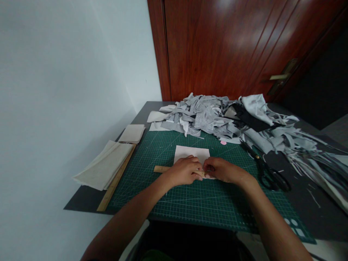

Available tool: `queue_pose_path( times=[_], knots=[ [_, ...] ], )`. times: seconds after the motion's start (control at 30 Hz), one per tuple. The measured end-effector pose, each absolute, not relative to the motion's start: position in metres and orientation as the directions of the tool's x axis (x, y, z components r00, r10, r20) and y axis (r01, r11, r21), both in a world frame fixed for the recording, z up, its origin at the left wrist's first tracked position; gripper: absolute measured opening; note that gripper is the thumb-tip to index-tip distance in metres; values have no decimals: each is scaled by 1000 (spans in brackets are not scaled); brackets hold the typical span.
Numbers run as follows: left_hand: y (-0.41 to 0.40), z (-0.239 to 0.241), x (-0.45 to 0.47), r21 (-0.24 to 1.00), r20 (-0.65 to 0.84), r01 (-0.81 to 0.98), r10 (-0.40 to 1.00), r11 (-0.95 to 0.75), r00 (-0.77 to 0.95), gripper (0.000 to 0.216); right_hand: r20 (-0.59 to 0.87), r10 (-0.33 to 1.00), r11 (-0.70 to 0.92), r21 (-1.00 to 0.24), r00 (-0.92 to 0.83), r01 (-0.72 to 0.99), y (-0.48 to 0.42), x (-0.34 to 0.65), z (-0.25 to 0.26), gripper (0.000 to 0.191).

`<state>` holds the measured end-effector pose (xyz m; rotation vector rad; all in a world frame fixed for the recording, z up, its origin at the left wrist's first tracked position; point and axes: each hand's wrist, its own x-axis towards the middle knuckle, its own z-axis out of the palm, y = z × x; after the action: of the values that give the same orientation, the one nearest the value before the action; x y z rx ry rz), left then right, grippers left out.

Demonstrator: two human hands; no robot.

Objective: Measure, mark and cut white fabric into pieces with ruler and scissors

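A pale rectangular fabric piece (pixel 192 151) lies flat on the green cutting mat (pixel 187 206). Across its near part runs a short wooden ruler (pixel 161 169), its left end sticking out past the fabric. My left hand (pixel 186 170) rests over the ruler, fingers curled and thumb on its near side. Close beside it, my right hand (pixel 221 169) has its fingertips pinched at the fabric's near edge by the ruler. The fingers cover much of that edge, so the exact grip is partly hidden.
Black scissors (pixel 268 172) lie to the right. A large heap of grey fabric scraps (pixel 206 114) spreads along the back and right. At left are stacked cream fabric pieces (pixel 104 165) and a long wooden ruler (pixel 115 185), beside the wall. A small pink disc (pixel 223 143) sits near the heap.
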<state>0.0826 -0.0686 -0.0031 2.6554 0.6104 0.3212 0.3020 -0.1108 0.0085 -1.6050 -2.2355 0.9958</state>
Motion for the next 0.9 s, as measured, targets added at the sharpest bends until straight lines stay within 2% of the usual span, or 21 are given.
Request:
queue_pose_path(
  times=[0.63,0.9],
  knots=[
    [-67,2,79,378,132,364,439,-851,889,25,-254,910,134,-565,-327,814,-120,293,21,11],
    [-65,3,79,416,129,361,447,-835,885,27,-311,871,106,-637,-381,763,-121,299,24,21]
  ],
)
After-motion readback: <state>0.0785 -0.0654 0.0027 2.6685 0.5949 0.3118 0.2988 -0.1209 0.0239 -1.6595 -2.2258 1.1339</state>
